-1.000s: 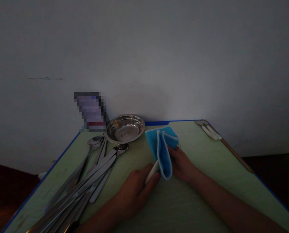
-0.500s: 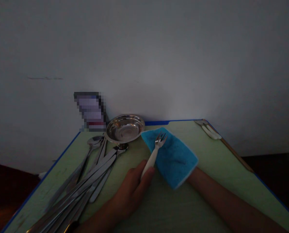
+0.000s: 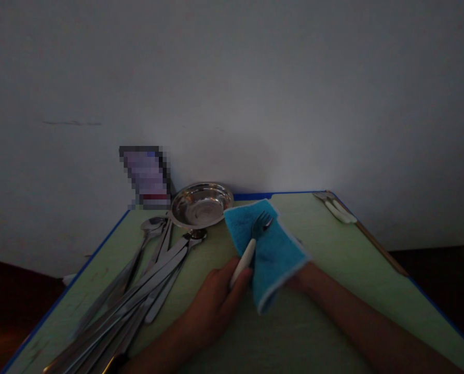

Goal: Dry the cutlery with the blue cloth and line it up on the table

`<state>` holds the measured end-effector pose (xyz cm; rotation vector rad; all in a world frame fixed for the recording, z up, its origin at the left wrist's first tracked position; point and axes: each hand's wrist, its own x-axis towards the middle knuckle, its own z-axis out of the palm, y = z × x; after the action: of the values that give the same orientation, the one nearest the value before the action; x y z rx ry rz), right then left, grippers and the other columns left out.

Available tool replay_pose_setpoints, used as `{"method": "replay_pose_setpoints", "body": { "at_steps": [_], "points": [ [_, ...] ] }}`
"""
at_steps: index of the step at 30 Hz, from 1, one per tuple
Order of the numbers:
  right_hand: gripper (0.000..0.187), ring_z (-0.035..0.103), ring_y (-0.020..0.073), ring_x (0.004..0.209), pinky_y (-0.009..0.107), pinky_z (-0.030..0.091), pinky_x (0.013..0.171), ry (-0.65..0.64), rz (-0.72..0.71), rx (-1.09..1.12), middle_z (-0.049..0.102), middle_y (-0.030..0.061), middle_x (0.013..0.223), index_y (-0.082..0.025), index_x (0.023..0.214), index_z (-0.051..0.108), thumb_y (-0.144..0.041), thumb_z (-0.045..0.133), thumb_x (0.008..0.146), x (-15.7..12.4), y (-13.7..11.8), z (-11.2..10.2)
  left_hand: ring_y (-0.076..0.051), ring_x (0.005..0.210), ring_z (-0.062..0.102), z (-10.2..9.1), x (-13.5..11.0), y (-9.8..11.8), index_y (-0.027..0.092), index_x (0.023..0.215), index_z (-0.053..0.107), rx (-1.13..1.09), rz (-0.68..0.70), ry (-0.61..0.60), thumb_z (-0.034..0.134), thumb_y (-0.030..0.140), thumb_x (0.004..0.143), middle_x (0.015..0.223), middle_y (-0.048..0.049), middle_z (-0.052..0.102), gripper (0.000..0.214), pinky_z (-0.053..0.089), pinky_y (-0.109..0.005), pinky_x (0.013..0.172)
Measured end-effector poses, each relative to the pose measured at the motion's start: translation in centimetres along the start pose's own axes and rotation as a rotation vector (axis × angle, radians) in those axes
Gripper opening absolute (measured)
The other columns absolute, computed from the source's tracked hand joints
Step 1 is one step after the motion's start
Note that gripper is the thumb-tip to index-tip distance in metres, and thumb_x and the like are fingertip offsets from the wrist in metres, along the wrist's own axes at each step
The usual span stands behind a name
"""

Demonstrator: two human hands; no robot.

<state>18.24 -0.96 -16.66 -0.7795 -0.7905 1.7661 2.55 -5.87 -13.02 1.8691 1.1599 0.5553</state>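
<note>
My left hand (image 3: 222,296) is closed round the white handle of a fork (image 3: 247,255), its metal tines pointing up and away. Behind the tines lies a blue cloth (image 3: 278,254) with a pale edge, spread over my right hand (image 3: 300,280). Most of the right hand's fingers are hidden under the cloth, which they support from below against the fork. To the left of my left hand, several metal spoons and other long utensils (image 3: 138,296) lie in a loose pile.
A shiny metal bowl (image 3: 201,228) stands at the back of the green table (image 3: 356,291). Beside it a blurred-out phone-like object (image 3: 146,176) leans on the wall (image 3: 255,93). Two white-handled forks (image 3: 337,209) lie at the far right corner.
The cloth has folded inward around the fork, its right corner drawn left and its lower tip moved left. The right hand has shifted slightly left. My left hand keeps the fork nearly in place.
</note>
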Motion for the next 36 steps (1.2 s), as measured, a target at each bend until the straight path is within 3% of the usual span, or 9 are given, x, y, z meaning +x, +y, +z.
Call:
{"method": "replay_pose_setpoints", "body": {
  "at_steps": [3,9,17,23,26,36],
  "points": [
    [0.036,0.064,0.0234,0.083,0.042,0.046,0.082,-0.066,0.01,-0.03,0.069,0.0053,0.082,-0.017,0.089,0.064,-0.019,0.076,0.055,-1.2,-0.2,0.1,-0.014,0.06,0.055,0.0,0.0,-0.2,0.018,0.085,0.049,0.042,0.021,-0.041,0.031,0.034,0.09,0.068,0.0009,0.057,0.024,0.039,-0.024,0.058],
    [0.023,0.063,0.0179,0.081,0.032,0.045,0.079,0.128,-0.087,0.041,0.07,0.0018,0.082,-0.018,0.086,0.064,-0.034,0.067,0.069,-0.8,-0.3,0.7,-0.017,0.062,0.057,-0.2,0.0,0.5,0.017,0.087,0.052,0.215,0.005,-0.088,0.029,0.039,0.09,0.068,-0.0016,0.059,0.031,0.04,-0.027,0.06],
    [0.045,0.061,0.0185,0.087,0.03,0.044,0.078,0.236,0.013,0.081,0.069,0.0037,0.087,-0.02,0.096,0.062,-0.057,0.055,0.072,-0.6,-0.5,0.8,-0.015,0.063,0.055,-0.2,-0.1,0.6,0.017,0.09,0.051,0.125,-0.021,-0.135,0.027,0.043,0.091,0.069,-0.0003,0.057,0.035,0.041,-0.026,0.059],
    [0.028,0.061,0.0175,0.082,0.03,0.043,0.077,0.027,0.01,-0.008,0.069,0.0027,0.087,-0.018,0.089,0.064,-0.037,0.067,0.069,-0.5,-0.9,0.3,-0.014,0.068,0.054,-0.1,0.0,0.5,0.018,0.092,0.048,-0.022,-0.034,-0.003,0.032,0.039,0.091,0.075,0.0,0.057,0.027,0.042,-0.026,0.063],
    [0.025,0.061,0.0163,0.082,0.029,0.043,0.076,0.009,-0.02,0.032,0.068,0.0017,0.087,-0.018,0.089,0.063,-0.028,0.069,0.068,-0.6,-0.8,0.4,-0.015,0.072,0.055,0.0,0.1,0.4,0.017,0.098,0.047,-0.065,-0.037,0.051,0.035,0.036,0.09,0.079,-0.001,0.058,0.023,0.043,-0.026,0.066],
    [0.021,0.059,0.0107,0.068,0.025,0.045,0.071,0.252,-0.07,0.345,0.068,-0.0024,0.076,-0.02,0.082,0.064,-0.04,0.062,0.074,0.3,-0.5,0.7,-0.014,0.07,0.057,0.2,-0.1,0.2,0.022,0.122,0.026,-0.04,0.051,0.031,0.036,0.028,0.09,0.083,0.0,0.06,0.034,0.044,-0.026,0.065]
  ]
}}
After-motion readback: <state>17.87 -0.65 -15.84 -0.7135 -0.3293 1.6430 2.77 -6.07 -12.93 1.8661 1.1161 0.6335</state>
